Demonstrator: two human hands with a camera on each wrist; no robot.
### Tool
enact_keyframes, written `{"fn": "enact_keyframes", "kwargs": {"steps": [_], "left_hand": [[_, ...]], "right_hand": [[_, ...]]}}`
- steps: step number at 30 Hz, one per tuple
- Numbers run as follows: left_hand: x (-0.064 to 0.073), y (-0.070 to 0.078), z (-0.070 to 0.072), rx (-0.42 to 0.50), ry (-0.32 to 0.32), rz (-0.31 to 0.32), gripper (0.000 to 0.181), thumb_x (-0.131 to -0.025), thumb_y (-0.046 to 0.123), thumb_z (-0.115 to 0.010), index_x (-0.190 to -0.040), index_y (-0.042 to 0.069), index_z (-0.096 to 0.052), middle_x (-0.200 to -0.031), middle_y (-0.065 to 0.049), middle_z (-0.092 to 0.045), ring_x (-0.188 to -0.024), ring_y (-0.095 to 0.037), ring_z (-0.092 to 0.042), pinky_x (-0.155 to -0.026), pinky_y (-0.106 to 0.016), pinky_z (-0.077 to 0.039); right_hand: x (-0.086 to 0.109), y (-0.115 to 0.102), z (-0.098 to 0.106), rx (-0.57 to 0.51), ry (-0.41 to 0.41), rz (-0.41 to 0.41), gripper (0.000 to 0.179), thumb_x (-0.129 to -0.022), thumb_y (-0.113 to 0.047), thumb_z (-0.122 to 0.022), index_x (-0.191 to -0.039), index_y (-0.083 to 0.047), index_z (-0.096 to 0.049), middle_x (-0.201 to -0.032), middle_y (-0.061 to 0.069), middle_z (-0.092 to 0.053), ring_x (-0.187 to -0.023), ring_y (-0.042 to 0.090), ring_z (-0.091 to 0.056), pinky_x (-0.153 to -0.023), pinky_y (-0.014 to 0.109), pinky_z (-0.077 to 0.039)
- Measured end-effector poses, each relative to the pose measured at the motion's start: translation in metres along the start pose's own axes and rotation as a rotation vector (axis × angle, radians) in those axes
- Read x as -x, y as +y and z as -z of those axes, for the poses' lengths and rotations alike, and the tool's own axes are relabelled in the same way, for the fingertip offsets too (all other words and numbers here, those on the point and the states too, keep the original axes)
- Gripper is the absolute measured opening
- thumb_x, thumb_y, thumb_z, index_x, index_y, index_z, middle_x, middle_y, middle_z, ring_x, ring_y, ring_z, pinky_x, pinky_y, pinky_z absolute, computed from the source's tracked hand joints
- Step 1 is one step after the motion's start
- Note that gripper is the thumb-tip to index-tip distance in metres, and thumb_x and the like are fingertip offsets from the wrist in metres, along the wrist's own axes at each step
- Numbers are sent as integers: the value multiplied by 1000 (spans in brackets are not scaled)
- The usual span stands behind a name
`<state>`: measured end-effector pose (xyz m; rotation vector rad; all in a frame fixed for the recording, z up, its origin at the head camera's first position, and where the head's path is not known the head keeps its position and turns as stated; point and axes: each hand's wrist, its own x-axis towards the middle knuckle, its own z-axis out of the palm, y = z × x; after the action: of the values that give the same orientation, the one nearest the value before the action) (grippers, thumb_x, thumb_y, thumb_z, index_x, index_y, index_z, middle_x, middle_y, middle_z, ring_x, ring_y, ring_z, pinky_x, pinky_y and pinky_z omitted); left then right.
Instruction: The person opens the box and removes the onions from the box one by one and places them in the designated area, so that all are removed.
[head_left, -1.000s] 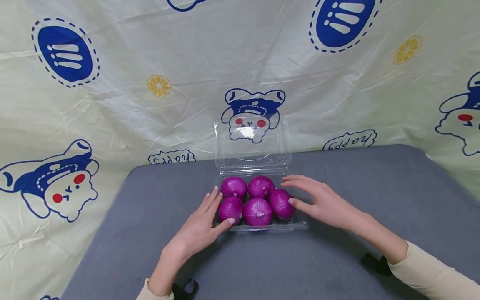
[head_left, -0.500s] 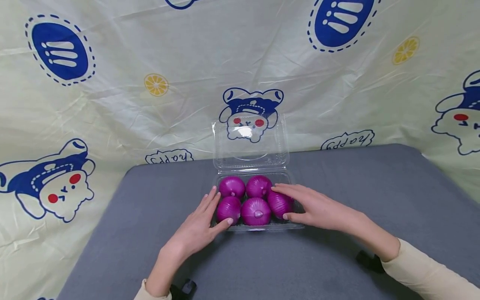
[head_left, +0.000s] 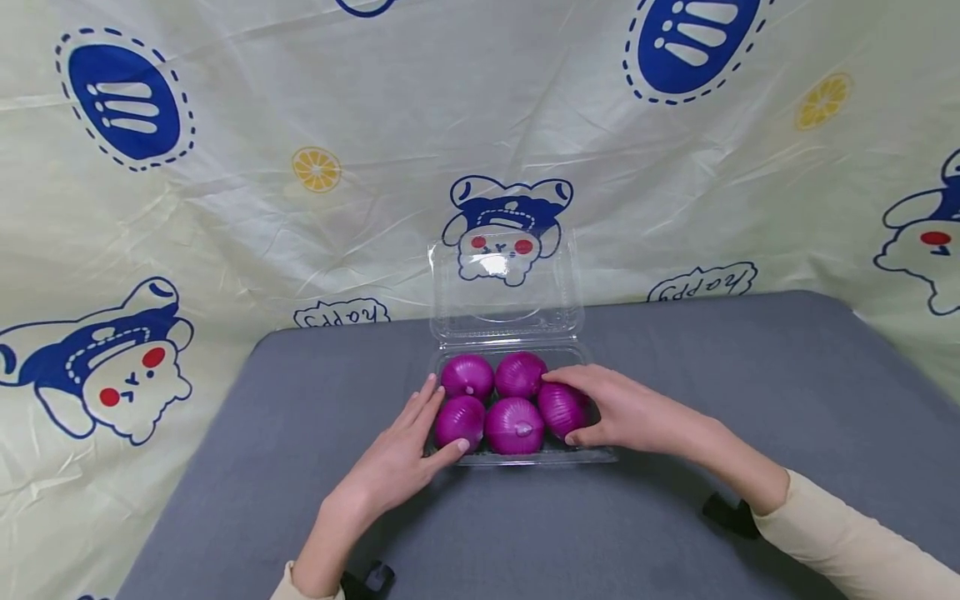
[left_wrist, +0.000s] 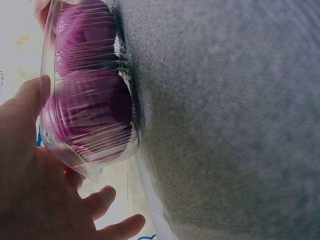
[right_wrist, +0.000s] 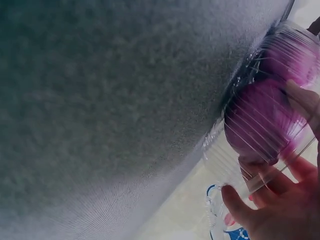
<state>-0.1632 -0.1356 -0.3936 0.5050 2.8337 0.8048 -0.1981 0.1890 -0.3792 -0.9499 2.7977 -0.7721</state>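
Observation:
Several purple onions (head_left: 514, 426) sit in a clear plastic clamshell box (head_left: 555, 457), whose lid (head_left: 504, 292) stands raised at the back. My right hand (head_left: 626, 408) grips the rightmost onion (head_left: 562, 408), thumb at the front and fingers behind; in the right wrist view that onion (right_wrist: 257, 120) shows through the ribbed box wall. On the box's left side rests my left hand (head_left: 397, 462), fingers extended and thumb near the front left onion (head_left: 460, 421). The left wrist view shows its thumb on the rim and the other fingers (left_wrist: 122, 227) spread loosely.
The box stands on a grey cloth-covered table (head_left: 300, 400). A pale printed sheet (head_left: 390, 208) hangs behind the table's far edge, close to the raised lid. Dark straps (head_left: 731, 515) show at the wrists.
My right hand has moved left from the box's right edge onto the rightmost onion, and its fingers have closed round it. The left hand has stayed in place.

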Motion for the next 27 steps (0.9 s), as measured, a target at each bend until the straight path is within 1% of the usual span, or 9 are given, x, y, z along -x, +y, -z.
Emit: {"fn": "enact_keyframes", "kwargs": {"steps": [3,5,8,11,16,18,22,24,27], "left_hand": [[0,0,0,4,-2,5,85,-92,60,-56,-158,18,-25,-165,7,-6,-149,-26,-12,-110,-60,-26],[1,0,1,7,-3,6,84,-92,60,-57,-158,18,-24,-164,8,-6,-149,-26,-12,-110,-61,-26],[1,0,0,14,-5,10,85,-92,61,-56,-158,19,-24,-164,8,-5,-149,-24,-12,-109,-64,-25],[0,0,0,12,-6,6,85,-92,61,-56,-158,19,-24,-164,9,-5,-149,-22,-12,-109,-63,-26],[0,1,0,1,11,-23,84,-93,60,-55,-157,16,-25,-165,6,-7,-149,-19,-13,-110,-58,-28],[0,1,0,-1,15,-29,83,-93,60,-55,-157,15,-26,-165,5,-8,-149,-19,-14,-110,-57,-29],[0,0,-1,-3,15,-21,83,-93,61,-55,-157,15,-26,-165,5,-8,-149,-20,-14,-109,-59,-29],[1,0,-1,-4,17,-18,83,-93,61,-54,-157,15,-27,-165,6,-8,-149,-21,-14,-109,-61,-29],[1,0,-1,-4,20,-18,83,-93,61,-54,-157,15,-27,-165,6,-8,-149,-21,-14,-109,-60,-29]], "right_hand": [[2,-2,2,6,59,30,72,-77,-28,-85,-140,-17,-52,-135,1,-55,-118,23,-52,-89,44,-51],[5,-3,4,-13,110,27,73,-76,-27,-86,-140,-16,-53,-134,2,-56,-117,24,-54,-89,45,-52],[10,-6,7,-83,189,-12,75,-74,-25,-88,-140,-17,-52,-135,4,-55,-117,25,-55,-85,44,-55],[17,-8,9,-137,256,-56,77,-73,-24,-89,-140,-18,-51,-136,4,-53,-116,25,-55,-82,44,-56],[28,-13,13,-194,327,-90,78,-74,-24,-89,-140,-20,-49,-133,3,-53,-107,23,-59,-85,44,-55],[34,-15,15,-210,345,-95,78,-74,-25,-89,-140,-20,-49,-132,3,-53,-104,22,-60,-86,42,-55],[45,-17,20,-236,379,-88,77,-75,-24,-88,-140,-23,-49,-132,0,-53,-105,21,-59,-86,29,-54],[51,-15,21,-245,401,-83,77,-74,-23,-89,-140,-27,-49,-132,-4,-52,-107,20,-58,-86,22,-52],[58,-11,22,-261,424,-94,77,-75,-23,-88,-141,-28,-50,-134,-7,-51,-109,18,-58,-86,17,-49]]}}
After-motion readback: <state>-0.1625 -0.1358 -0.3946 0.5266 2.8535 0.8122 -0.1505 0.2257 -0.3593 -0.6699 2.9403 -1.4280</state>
